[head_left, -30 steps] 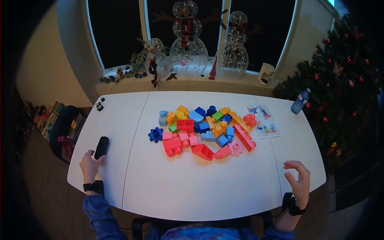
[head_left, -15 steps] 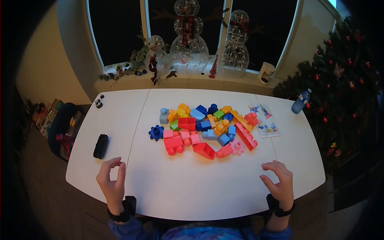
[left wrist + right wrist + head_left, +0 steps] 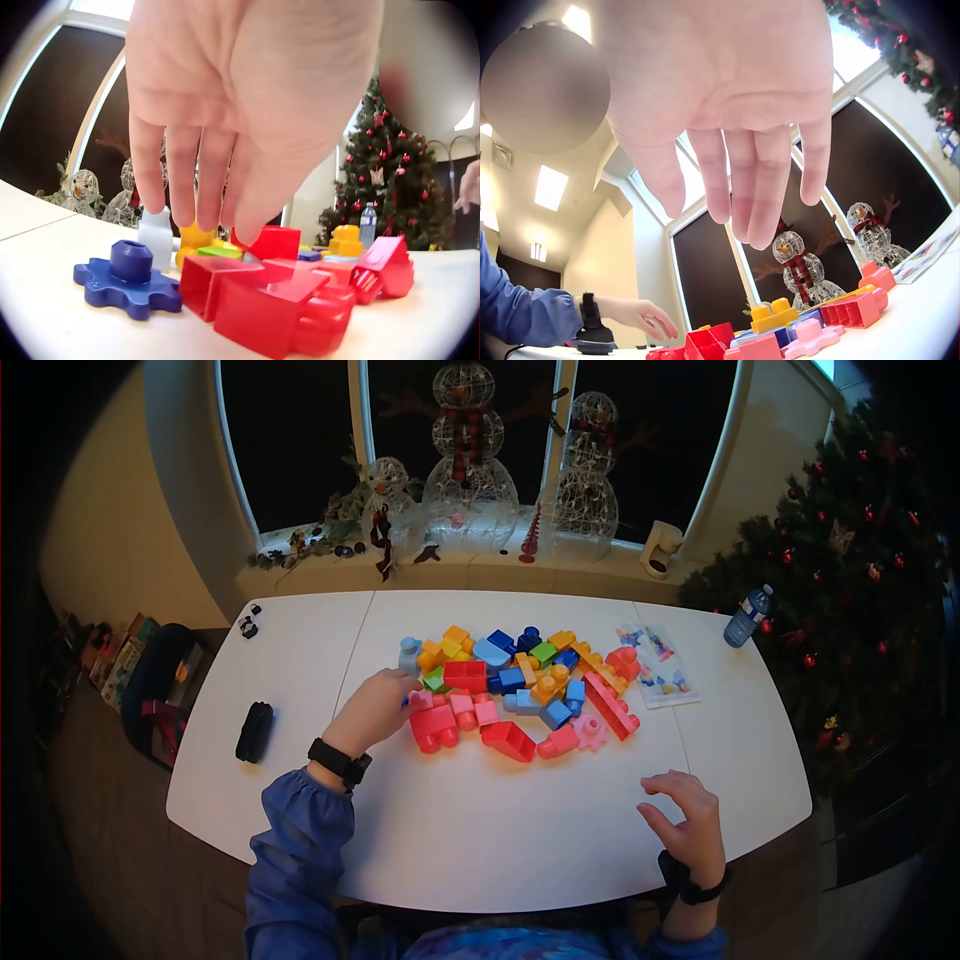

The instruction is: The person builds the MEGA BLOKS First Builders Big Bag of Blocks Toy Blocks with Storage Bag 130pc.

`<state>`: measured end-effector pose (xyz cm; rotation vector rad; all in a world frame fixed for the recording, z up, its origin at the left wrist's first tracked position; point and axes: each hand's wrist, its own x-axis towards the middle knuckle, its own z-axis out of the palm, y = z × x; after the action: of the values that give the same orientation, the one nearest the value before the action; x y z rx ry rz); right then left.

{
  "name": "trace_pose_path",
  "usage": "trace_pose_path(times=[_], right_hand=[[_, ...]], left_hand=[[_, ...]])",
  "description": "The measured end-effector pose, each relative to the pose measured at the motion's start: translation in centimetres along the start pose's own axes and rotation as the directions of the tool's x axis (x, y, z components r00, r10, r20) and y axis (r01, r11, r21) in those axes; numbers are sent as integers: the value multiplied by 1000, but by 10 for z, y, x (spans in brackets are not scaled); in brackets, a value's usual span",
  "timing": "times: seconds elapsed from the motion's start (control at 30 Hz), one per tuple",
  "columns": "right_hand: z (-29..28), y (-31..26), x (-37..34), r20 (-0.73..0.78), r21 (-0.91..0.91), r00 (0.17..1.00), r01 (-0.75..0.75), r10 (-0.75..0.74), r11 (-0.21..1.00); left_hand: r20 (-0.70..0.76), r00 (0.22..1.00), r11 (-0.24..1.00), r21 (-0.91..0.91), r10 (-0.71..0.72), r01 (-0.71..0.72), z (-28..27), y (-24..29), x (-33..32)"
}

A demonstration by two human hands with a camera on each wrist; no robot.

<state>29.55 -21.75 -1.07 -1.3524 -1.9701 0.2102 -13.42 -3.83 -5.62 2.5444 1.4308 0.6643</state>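
Note:
My left hand (image 3: 378, 710) reaches over the left end of a pile of toy building blocks (image 3: 520, 672). Its fingers (image 3: 214, 180) hang down nearly straight in the left wrist view, with nothing between them. Close below stand a dark blue gear-shaped block (image 3: 129, 292), mostly covered by the hand in the head view, a pale blue block (image 3: 156, 251) and a red block (image 3: 259, 311). Over the table's right side hovers my right hand (image 3: 692, 828), fingers loosely bent and holding nothing. Nearest to it lie a pink gear-shaped block (image 3: 590, 733) and a long red block (image 3: 612, 705).
A black case (image 3: 254, 733) lies on the left of the white table (image 3: 480, 830). A printed picture sheet (image 3: 668, 685) and a water bottle (image 3: 748, 616) are at the right. Wire snowmen (image 3: 470, 490) stand on the sill behind, and a decorated tree (image 3: 840, 580) at right.
My left hand has left the black case, swung in toward the table's front, then reached forward to the pile's left end. My right hand has moved inward from the right edge. The blocks look unmoved.

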Motion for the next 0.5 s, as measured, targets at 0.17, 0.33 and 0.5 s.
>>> trace_pose_path(times=[0.17, 0.33, 0.5], right_hand=[[-1, 3, -3, -5, 0, 1000, -15, 15, 1000], [1, 2, -4, 10, 14, 1000, -19, 19, 1000], [6, 3, -3, 42, 32, 999, -36, 34, 999]], left_hand=[[149, 987, 998, 0, -67, 68, 10, -13, 11], [25, 997, 994, -82, -77, 79, -9, 0, 0], [-70, 994, 938, -343, -81, 53, -36, 61, -38]])
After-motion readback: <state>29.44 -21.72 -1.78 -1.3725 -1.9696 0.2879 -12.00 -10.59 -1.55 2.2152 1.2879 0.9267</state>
